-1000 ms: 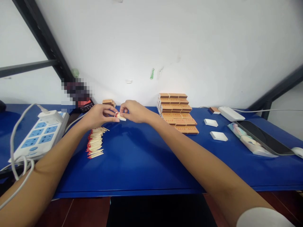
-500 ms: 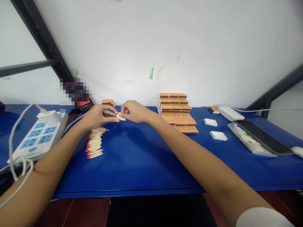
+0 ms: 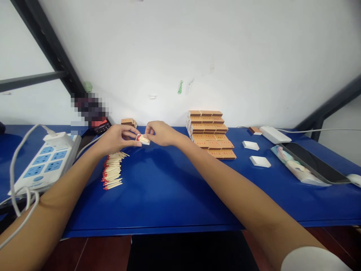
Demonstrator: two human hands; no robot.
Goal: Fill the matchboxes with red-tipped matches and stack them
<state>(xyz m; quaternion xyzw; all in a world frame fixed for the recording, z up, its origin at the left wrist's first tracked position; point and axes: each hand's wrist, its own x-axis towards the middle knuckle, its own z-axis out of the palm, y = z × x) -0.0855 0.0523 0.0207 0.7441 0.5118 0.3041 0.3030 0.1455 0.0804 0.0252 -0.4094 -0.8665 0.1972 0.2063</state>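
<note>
Both hands meet over the far middle of the blue table (image 3: 175, 188). My left hand (image 3: 117, 137) and my right hand (image 3: 160, 133) pinch a small white matchbox tray (image 3: 143, 139) filled with red-tipped matches, one hand at each end. Just below my left hand lies a row of loose red-tipped matches (image 3: 113, 171) on the table. To the right of my right hand stands a stepped stack of orange matchboxes (image 3: 210, 131). A single orange matchbox (image 3: 128, 121) sits behind my left hand near the wall.
A white and blue power strip (image 3: 46, 160) with a white cable lies at the left. Two white trays (image 3: 259, 154), a brown box (image 3: 255, 130), a white adapter (image 3: 275, 135), a phone on a pouch (image 3: 307, 163) lie at the right. A black diagonal frame bar stands at each side.
The hands have stayed in place; my right fingers have shifted slightly on the tray, and the tray now shows a little more between the hands.
</note>
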